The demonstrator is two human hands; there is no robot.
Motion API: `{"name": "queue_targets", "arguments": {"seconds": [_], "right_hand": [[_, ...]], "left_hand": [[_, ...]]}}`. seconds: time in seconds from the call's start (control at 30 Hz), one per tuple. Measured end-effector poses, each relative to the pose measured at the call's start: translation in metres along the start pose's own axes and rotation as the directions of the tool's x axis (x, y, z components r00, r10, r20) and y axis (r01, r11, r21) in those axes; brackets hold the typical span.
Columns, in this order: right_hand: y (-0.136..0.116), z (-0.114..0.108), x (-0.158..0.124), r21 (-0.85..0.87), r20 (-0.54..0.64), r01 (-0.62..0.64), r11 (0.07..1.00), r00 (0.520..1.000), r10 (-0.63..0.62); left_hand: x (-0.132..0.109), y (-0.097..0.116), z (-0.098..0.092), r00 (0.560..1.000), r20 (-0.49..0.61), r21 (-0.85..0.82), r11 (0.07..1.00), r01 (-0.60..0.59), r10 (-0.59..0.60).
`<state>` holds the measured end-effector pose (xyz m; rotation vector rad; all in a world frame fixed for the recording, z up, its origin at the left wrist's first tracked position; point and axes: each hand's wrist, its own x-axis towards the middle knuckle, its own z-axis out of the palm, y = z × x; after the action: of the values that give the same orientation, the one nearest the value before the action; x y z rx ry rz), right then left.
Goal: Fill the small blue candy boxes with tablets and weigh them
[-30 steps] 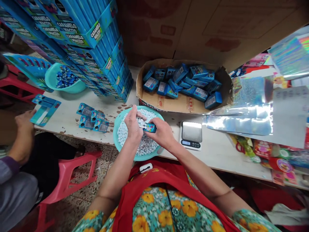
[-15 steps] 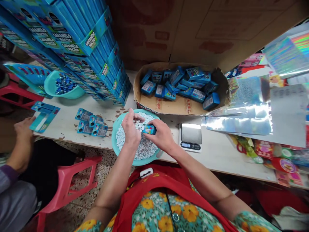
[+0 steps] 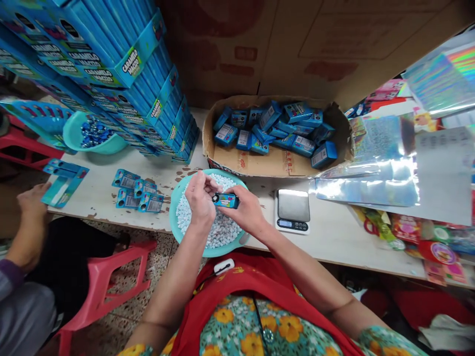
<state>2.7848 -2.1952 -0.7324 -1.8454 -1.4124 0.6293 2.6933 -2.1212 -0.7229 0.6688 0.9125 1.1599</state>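
Over a turquoise bowl [image 3: 175, 217] full of small white candies [image 3: 222, 232], my right hand [image 3: 248, 210] grips a small blue box [image 3: 227, 200], lying on its side with its printed face up. The box's left end is open, and a bit of white shows in its mouth. My left hand [image 3: 200, 200] is curled against that end, fingers bent in; what lies inside them is hidden. Left of the bowl several small blue boxes [image 3: 139, 192] lie grouped on the table [image 3: 170, 185].
Behind the bowl stands a cut-down carton [image 3: 248, 165] with several blue boxes. A digital scale [image 3: 293, 206] lies to the right, near shiny sheets [image 3: 367, 190]. Tall stacked blue cartons [image 3: 129, 94] rise at the left. A co-worker's hand [image 3: 33, 200] rests by the table edge.
White candies seen in my left palm are no longer visible there. The box's open end now shows beside my left fingers, with white in its mouth.
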Motion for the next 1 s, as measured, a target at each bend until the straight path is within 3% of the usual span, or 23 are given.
{"name": "queue_targets", "arguments": {"seconds": [0.2, 0.27, 0.33, 0.37, 0.43, 0.5, 0.53, 0.63, 0.73, 0.8, 0.83, 0.93, 1.0], "right_hand": [[0.005, -0.010, -0.008, 0.151, -0.023, -0.026, 0.988, 0.999, 0.029], [0.008, -0.017, -0.014, 0.197, -0.045, -0.038, 0.980, 0.998, 0.048], [0.014, -0.022, -0.019, 0.220, -0.063, -0.069, 0.973, 0.994, 0.085], [0.017, -0.024, -0.021, 0.222, -0.068, -0.085, 0.971, 0.992, 0.103], [0.023, -0.027, -0.024, 0.228, -0.072, -0.099, 0.969, 0.990, 0.118], [0.027, -0.030, -0.025, 0.244, -0.087, -0.094, 0.965, 0.989, 0.118], [0.028, -0.031, -0.026, 0.251, -0.105, -0.095, 0.963, 0.987, 0.125], [0.031, -0.035, -0.027, 0.233, -0.149, -0.129, 0.964, 0.975, 0.167], [0.034, -0.035, -0.028, 0.219, -0.154, -0.168, 0.961, 0.967, 0.204], [0.035, -0.033, -0.029, 0.206, -0.155, -0.184, 0.961, 0.964, 0.217], [0.035, -0.033, -0.029, 0.193, -0.152, -0.189, 0.963, 0.964, 0.219], [0.030, -0.031, -0.030, 0.165, -0.138, -0.185, 0.969, 0.968, 0.209], [0.025, -0.031, -0.029, 0.149, -0.132, -0.159, 0.976, 0.975, 0.179]], "left_hand": [[0.006, 0.015, -0.007, 0.996, 0.082, -0.033, 0.999, -0.040, 0.042], [0.021, 0.007, -0.023, 0.994, 0.029, 0.086, 0.990, -0.108, 0.106], [0.041, -0.013, -0.043, 0.988, 0.015, 0.375, 0.915, -0.150, 0.156], [0.050, -0.027, -0.053, 0.985, 0.059, 0.548, 0.819, -0.167, 0.162], [0.063, -0.055, -0.066, 0.964, 0.245, 0.800, 0.541, -0.261, 0.103], [0.065, -0.076, -0.071, 0.909, 0.416, 0.873, 0.285, -0.396, -0.008], [0.062, -0.082, -0.070, 0.891, 0.452, 0.880, 0.186, -0.436, -0.049], [0.047, -0.087, -0.064, 0.894, 0.431, 0.897, -0.050, -0.439, -0.120], [0.036, -0.085, -0.065, 0.909, 0.402, 0.894, -0.167, -0.416, -0.111], [0.035, -0.087, -0.070, 0.923, 0.382, 0.914, -0.124, -0.386, -0.055], [0.036, -0.088, -0.074, 0.932, 0.361, 0.931, -0.053, -0.361, -0.009], [0.041, -0.088, -0.081, 0.961, 0.238, 0.905, 0.327, -0.273, 0.142], [0.041, -0.080, -0.080, 0.984, 0.079, 0.779, 0.606, -0.161, 0.160]]}}
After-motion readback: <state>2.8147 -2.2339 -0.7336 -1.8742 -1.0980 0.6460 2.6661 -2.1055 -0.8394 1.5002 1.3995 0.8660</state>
